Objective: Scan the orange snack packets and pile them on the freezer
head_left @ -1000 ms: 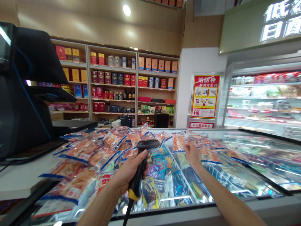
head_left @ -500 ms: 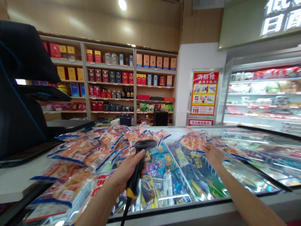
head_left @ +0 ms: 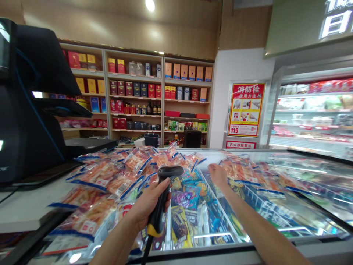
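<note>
My left hand [head_left: 150,202] is wrapped round the handle of a black and yellow barcode scanner [head_left: 157,206], its head upright and its cable running down. My right hand [head_left: 218,174] is over the freezer's glass top, fingers curled in, with nothing showing in them. To its left lies a heap of clear snack packets [head_left: 136,162] with blue edges and orange-pink contents. A smaller group of the same packets [head_left: 242,171] lies just right of my right hand, apart from it.
Under the glass, the chest freezer [head_left: 202,186] holds colourful packages in wire baskets. A black checkout terminal [head_left: 30,106] stands at left on a white counter [head_left: 24,209]. Behind are shelves of boxes [head_left: 162,92], a red wall poster [head_left: 246,109] and a lit refrigerated display [head_left: 314,114].
My right hand has let go of a packet in the right group and moved left toward the heap. My left hand still holds the scanner. The view has turned slightly left.
</note>
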The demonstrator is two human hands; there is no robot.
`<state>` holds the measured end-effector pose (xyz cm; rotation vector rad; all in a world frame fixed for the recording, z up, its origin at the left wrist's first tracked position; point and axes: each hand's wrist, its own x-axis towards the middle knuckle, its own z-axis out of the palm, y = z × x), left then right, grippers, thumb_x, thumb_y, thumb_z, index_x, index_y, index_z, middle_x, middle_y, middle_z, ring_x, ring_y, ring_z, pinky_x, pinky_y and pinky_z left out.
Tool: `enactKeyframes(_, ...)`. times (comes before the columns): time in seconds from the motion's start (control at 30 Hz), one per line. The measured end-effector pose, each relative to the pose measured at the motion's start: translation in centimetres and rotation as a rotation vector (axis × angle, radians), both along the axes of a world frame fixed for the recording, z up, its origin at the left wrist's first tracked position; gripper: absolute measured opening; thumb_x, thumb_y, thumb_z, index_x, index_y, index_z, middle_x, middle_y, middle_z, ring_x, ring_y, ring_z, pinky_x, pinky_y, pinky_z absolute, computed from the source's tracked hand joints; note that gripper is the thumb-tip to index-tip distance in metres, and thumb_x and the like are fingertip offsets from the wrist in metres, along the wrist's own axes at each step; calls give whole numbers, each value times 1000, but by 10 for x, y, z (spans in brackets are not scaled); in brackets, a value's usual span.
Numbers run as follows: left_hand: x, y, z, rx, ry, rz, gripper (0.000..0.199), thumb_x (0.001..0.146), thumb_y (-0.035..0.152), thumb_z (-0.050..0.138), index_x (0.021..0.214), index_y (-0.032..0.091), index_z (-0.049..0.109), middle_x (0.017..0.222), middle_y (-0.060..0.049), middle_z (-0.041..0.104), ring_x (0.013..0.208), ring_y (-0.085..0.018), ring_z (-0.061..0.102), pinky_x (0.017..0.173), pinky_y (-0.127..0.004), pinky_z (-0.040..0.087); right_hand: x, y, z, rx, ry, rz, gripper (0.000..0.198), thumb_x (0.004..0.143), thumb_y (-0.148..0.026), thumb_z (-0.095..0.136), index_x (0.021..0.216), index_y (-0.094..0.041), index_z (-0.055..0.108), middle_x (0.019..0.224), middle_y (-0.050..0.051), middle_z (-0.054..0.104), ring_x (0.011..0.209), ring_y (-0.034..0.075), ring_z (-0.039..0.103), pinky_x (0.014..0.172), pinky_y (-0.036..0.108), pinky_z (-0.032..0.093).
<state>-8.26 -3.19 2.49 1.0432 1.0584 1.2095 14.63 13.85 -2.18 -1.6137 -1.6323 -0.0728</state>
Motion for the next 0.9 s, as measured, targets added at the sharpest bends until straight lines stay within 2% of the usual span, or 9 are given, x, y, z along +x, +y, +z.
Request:
enactKeyframes(0.07,-3,-1,-2,8,-4,-1,29,66,45,49,68,18,41,51,4,49,39,-6,44,37,-18,35,-28,7,-7,-119,0,62,30,72,-34,35,83,-19,58,83,5,62,81,17,54,69,26,36)
enactKeyframes(0.17,-8,-2,-3,12,3,6,29,66,45,48,68,17,40,50,4,49,39,-6,43,37,-17,34,-57,14,-15,-234,-9,38,29,71,-37,38,84,-20,57,85,6,62,83,20,54,68,30,37)
enactKeyframes(0.33,-12,-3,2,-2,11,72,29,66,46,46,66,18,39,46,6,46,36,-5,41,36,-17,32,-77,19,-17,-257,-58,-55,31,67,-37,45,92,-20,51,83,8,62,83,24,54,71,38,35)
enactKeyframes(0.53,-12,2,5,9,29,80,29,66,45,46,65,17,40,45,5,46,35,-5,40,35,-17,31,-81,28,-13,-286,-125,-85,22,67,-25,44,87,-21,55,81,7,62,81,21,56,73,37,35)
enactKeyframes(0.67,-12,8,11,0,19,73,29,66,45,47,67,17,40,46,5,46,35,-5,41,35,-17,31,-76,20,-16,-303,-127,-94,21,67,-25,43,79,-21,59,79,7,63,78,20,56,67,30,37)
enactKeyframes(0.8,-15,11,18,-10,21,42,30,65,46,48,69,17,41,48,5,47,36,-5,43,36,-17,32,-63,-4,-15,-308,-167,7,21,66,-27,42,70,-22,62,73,4,63,71,18,57,57,24,36)
enactKeyframes(0.9,-19,14,19,-13,13,7,31,64,47,48,70,18,41,51,4,49,38,-6,45,38,-17,34,-50,-13,-3,-253,-190,99,26,68,-36,40,65,-21,62,67,3,63,67,16,56,55,22,34)
